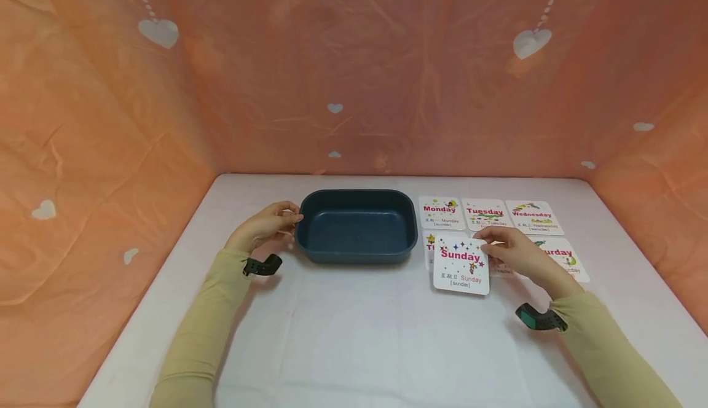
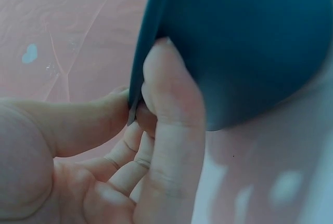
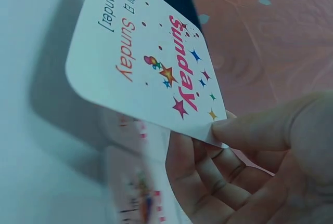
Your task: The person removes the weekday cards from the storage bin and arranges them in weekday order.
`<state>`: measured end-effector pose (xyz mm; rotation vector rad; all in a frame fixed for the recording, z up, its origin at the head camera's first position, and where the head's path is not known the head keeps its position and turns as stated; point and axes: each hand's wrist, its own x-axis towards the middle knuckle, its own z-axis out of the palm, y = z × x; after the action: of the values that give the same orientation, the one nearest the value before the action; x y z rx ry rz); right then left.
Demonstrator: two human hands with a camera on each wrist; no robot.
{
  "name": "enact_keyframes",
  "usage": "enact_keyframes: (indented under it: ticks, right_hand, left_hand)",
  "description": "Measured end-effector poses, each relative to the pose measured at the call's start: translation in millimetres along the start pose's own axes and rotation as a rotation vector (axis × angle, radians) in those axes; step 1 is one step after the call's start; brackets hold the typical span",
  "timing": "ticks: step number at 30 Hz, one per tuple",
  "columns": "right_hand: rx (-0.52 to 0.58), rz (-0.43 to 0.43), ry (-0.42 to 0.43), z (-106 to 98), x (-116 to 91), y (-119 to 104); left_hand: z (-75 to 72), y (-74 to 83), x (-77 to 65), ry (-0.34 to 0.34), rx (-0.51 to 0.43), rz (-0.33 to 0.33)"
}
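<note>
A dark blue rectangular tub point(image 1: 356, 257) stands at the back middle of the table. My left hand point(image 1: 267, 223) pinches its left rim; in the left wrist view the thumb and a finger lie on either side of the tub's wall point(image 2: 250, 52). Between thumb and fingers of my right hand point(image 1: 517, 254) is the Sunday card point(image 1: 461, 266), held by its upper right corner. In the right wrist view the card point(image 3: 140, 52) is raised, with its shadow on the cloth. It overlaps the Thursday card point(image 1: 429, 254) in the head view.
Behind it lie the Monday card point(image 1: 441, 212), Tuesday card point(image 1: 485, 211) and Wednesday card point(image 1: 534, 216) in a row. The Saturday card point(image 1: 575, 265) is partly hidden by my right arm. An orange cloth point(image 1: 376, 88) with white hearts walls in the white table point(image 1: 332, 334).
</note>
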<state>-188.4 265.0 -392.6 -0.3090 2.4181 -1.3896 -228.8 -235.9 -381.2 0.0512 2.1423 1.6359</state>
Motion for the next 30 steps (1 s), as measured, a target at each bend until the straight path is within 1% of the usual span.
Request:
enact_keyframes:
  ticks: [4,8,15,22,30]
  right_hand:
    - [0.051,0.008,-0.030,8.2,-6.3,8.2]
    - [0.062,-0.038,-0.050,15.6,-11.5,12.4]
    - [0.002,-0.052,-0.042,24.8,-18.2,16.2]
    - [-0.096,-0.064,-0.019,30.3,-21.7,18.1]
    - [-0.181,-0.099,0.015,33.2,-21.2,18.3]
  left_hand:
    - [0.0,-0.8,-1.4,-0.003,-0.008,0.006]
    - [0.0,-2.0,-2.0,0.003,0.001,0.013]
    - [2.0,-1.3,-1.9,0.028,0.012,0.001]
    - [2.1,-1.5,-4.0,0.014,0.006,0.010]
    - [2.5,-2.5,-4.2,0.024,-0.006,0.016]
